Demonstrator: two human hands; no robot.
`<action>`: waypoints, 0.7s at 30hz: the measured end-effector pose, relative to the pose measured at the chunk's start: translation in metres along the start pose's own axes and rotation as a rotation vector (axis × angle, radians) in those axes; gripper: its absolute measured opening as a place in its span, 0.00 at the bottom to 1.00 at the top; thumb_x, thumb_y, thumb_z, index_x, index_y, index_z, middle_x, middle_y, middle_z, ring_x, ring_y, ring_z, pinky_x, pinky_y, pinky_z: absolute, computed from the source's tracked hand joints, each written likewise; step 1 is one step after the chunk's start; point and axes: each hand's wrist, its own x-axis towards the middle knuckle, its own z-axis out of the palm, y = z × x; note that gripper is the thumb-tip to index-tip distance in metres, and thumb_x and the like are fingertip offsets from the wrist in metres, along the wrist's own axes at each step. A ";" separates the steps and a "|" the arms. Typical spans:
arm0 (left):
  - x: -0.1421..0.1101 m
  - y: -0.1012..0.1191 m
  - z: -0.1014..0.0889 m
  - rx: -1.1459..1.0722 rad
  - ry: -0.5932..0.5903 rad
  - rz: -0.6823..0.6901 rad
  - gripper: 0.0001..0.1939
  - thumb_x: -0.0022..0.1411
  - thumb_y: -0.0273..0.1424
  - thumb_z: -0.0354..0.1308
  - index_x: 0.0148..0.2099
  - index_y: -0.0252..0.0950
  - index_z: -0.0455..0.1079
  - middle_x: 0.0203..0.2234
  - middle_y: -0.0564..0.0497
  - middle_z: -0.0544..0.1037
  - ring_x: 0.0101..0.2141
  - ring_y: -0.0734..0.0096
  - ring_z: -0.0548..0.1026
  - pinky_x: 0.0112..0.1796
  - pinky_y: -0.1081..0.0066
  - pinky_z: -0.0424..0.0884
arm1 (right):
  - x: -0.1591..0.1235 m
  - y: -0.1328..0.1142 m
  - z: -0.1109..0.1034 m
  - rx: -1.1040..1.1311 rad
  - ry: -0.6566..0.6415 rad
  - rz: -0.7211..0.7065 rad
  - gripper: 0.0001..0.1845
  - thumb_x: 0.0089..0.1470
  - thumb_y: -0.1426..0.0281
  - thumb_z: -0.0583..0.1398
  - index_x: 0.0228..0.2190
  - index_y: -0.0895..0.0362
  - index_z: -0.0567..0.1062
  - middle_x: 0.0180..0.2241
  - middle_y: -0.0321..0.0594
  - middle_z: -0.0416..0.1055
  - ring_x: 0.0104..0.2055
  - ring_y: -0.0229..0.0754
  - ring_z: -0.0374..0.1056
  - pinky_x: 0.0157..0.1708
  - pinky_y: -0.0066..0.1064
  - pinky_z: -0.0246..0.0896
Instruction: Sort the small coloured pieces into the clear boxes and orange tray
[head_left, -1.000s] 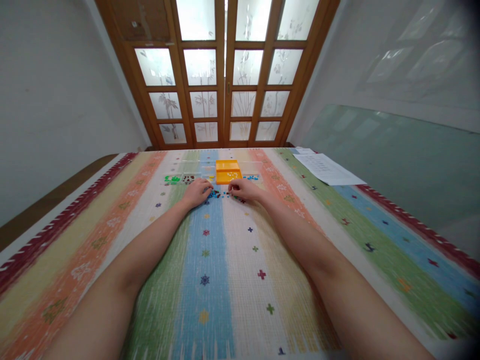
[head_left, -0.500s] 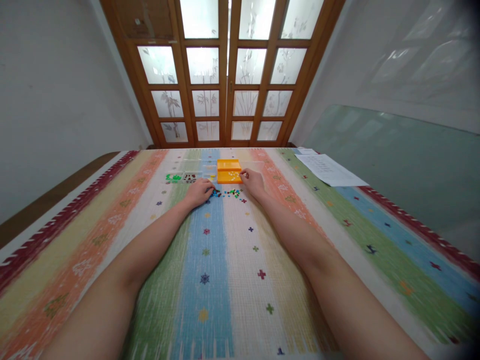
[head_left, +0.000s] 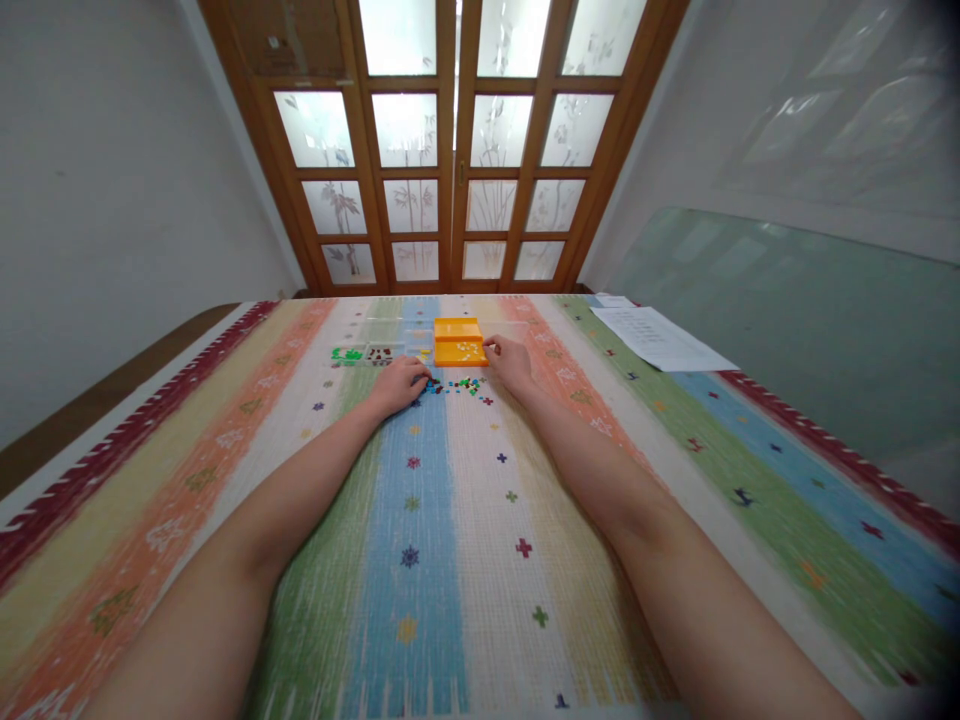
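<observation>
Nearest, a woven cloth striped in blue, white, green, orange and cream [head_left: 487,520] runs out under both bare forearms to a scatter of tiny green, blue and dark pieces [head_left: 469,386], lying loose between the hands. Up against the left hand [head_left: 401,386], more tiny blue and dark pieces [head_left: 435,388]. That hand is curled low, fingertips down at the bits; whether anything is pinched there, one cannot tell.

These pieces look hard and next to weightless, likely to roll or flick away under a clumsy touch; they ask for fingertip and thumb, one piece at a time, on the sides. Breaking them seems unlikely, losing them far easier.

And the right hand [head_left: 510,362]! Thumb and forefinger are drawn close together, just at the right edge of an open orange plastic box [head_left: 457,328], with small white pieces [head_left: 468,349] spread in its front half. Too small to say whether a piece sits in those fingers.

Left of the box, a clear plastic compartment tray [head_left: 382,330] holds bright green pieces [head_left: 347,354], brown ones [head_left: 380,354] and a few yellow ones [head_left: 425,354]. The box stands in front of part of that tray, and the right hand partly covers its far side.

Off to the right, white printed paper [head_left: 660,338]; beyond everything, wood-framed glass doors [head_left: 454,180].
</observation>
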 end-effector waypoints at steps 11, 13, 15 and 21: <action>0.002 0.024 -0.001 0.000 0.016 0.083 0.08 0.68 0.34 0.60 0.42 0.42 0.81 0.40 0.46 0.78 0.46 0.57 0.73 0.50 0.58 0.69 | -0.006 -0.008 0.007 -0.071 -0.069 -0.051 0.14 0.64 0.65 0.59 0.46 0.51 0.83 0.36 0.40 0.81 0.36 0.43 0.72 0.37 0.30 0.58; 0.003 0.027 -0.001 0.022 0.026 0.075 0.08 0.67 0.33 0.60 0.41 0.41 0.81 0.40 0.45 0.77 0.45 0.57 0.73 0.49 0.58 0.69 | -0.008 -0.011 0.008 -0.093 -0.089 -0.068 0.14 0.64 0.66 0.59 0.47 0.51 0.82 0.37 0.40 0.82 0.37 0.44 0.73 0.37 0.29 0.58; 0.004 0.029 -0.001 0.046 0.025 0.072 0.09 0.67 0.33 0.59 0.41 0.41 0.81 0.39 0.45 0.77 0.44 0.57 0.73 0.49 0.58 0.69 | -0.009 -0.014 0.007 -0.115 -0.105 -0.087 0.14 0.64 0.66 0.59 0.47 0.51 0.82 0.37 0.40 0.82 0.37 0.44 0.73 0.37 0.29 0.58; 0.005 0.035 -0.002 0.065 0.000 0.039 0.10 0.68 0.32 0.58 0.40 0.40 0.81 0.38 0.44 0.77 0.45 0.56 0.73 0.49 0.58 0.69 | -0.014 -0.021 0.006 -0.118 -0.131 -0.153 0.13 0.64 0.67 0.59 0.46 0.52 0.83 0.37 0.40 0.81 0.36 0.43 0.73 0.37 0.29 0.59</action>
